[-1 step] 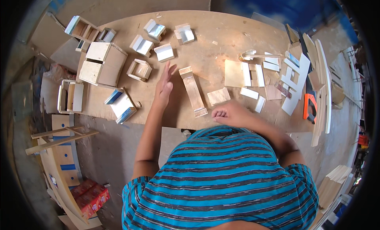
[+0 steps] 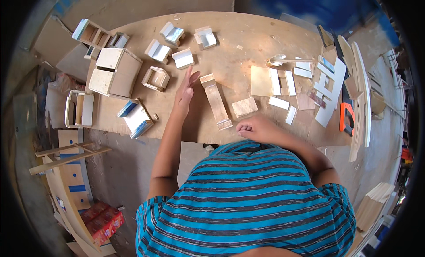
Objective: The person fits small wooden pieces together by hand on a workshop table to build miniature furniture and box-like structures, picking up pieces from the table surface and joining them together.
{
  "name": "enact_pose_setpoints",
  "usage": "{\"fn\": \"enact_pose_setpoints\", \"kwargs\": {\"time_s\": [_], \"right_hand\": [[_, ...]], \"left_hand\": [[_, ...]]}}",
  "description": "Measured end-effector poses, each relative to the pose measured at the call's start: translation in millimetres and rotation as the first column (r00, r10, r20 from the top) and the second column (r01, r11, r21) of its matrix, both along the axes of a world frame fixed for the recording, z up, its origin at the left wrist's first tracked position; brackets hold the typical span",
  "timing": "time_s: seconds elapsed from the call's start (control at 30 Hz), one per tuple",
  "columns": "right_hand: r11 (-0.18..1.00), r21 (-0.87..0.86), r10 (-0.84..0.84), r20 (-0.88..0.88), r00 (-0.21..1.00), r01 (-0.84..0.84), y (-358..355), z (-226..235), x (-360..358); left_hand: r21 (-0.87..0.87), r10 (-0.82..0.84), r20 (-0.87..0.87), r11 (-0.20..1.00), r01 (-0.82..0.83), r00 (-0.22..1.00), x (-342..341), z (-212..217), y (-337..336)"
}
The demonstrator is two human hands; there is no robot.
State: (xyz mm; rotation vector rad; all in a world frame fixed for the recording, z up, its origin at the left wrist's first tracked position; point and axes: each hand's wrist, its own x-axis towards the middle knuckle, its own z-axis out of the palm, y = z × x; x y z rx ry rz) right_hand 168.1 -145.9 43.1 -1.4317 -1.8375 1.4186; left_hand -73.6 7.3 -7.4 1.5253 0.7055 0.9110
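My left hand (image 2: 186, 90) is stretched out flat over the plywood tabletop (image 2: 248, 40), fingers apart, holding nothing. Its fingertips lie just left of a long narrow wooden piece (image 2: 215, 101) that lies lengthwise toward me. At the table's front edge my right hand (image 2: 254, 128) rests curled into a loose fist; I see nothing in it. A small square wood block (image 2: 244, 106) lies just beyond that hand. My striped blue shirt hides the near edge of the table.
Several small wooden boxes stand at the left: a large closed box (image 2: 114, 71), an open frame (image 2: 156, 78), a blue-edged box (image 2: 136, 117). Flat panels (image 2: 261, 80), white strips and an orange tool (image 2: 346, 117) lie at the right. Red packages (image 2: 104, 217) sit on the floor.
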Motion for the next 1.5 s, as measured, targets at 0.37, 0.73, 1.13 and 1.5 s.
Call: {"fn": "enact_pose_setpoints", "kwargs": {"time_s": [0.37, 0.73, 1.13, 1.5], "right_hand": [[0.815, -0.213, -0.575, -0.176, 0.799, 0.539, -44.0, -64.1, -34.2], [0.698, -0.407, -0.707, -0.263, 0.656, 0.589, -63.5, -52.0, 3.0], [0.667, -0.471, -0.706, -0.154, 0.691, 0.577, -49.8, -20.5, -0.5], [0.706, -0.513, -0.611, -0.093, 0.786, 0.488, -29.1, -20.8, 10.9]], "left_hand": [[-0.091, -0.188, -0.139, 0.980, 0.177, 0.972, -35.5, -3.4, -21.8], [-0.606, -0.268, 0.188, 0.726, 0.327, 0.945, -75.5, 11.8, -87.6], [-0.712, -0.296, -0.188, 0.698, 0.077, 0.936, -49.8, 31.6, -56.3], [-0.762, -0.336, -0.235, 0.646, 0.041, 0.912, -38.7, 45.1, -49.5]]}}
